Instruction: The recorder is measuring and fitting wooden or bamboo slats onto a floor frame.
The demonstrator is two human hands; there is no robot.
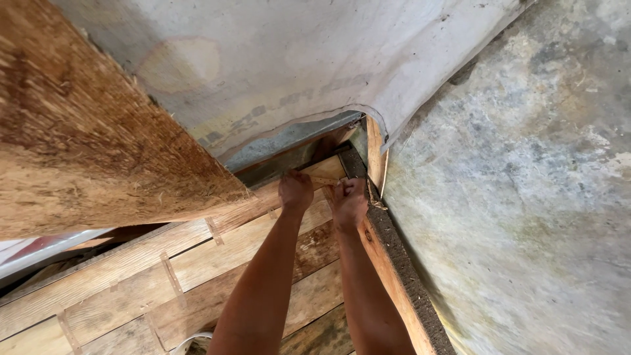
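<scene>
Both my arms reach forward into a far corner where wooden planks meet a grey concrete wall. My left hand is a closed fist with its back towards me. My right hand is curled shut just to its right, close to the wall edge. A thin pale wooden strip runs between the two fists, and both seem to grip it. The fingertips are hidden behind the hands.
A rough fibrous wooden board slants across the left. A whitish plastic sheet hangs over the corner. A dark crumbly ledge with a wooden edge runs along the wall. Thin cross strips lie across the planks. A white rim shows at the bottom.
</scene>
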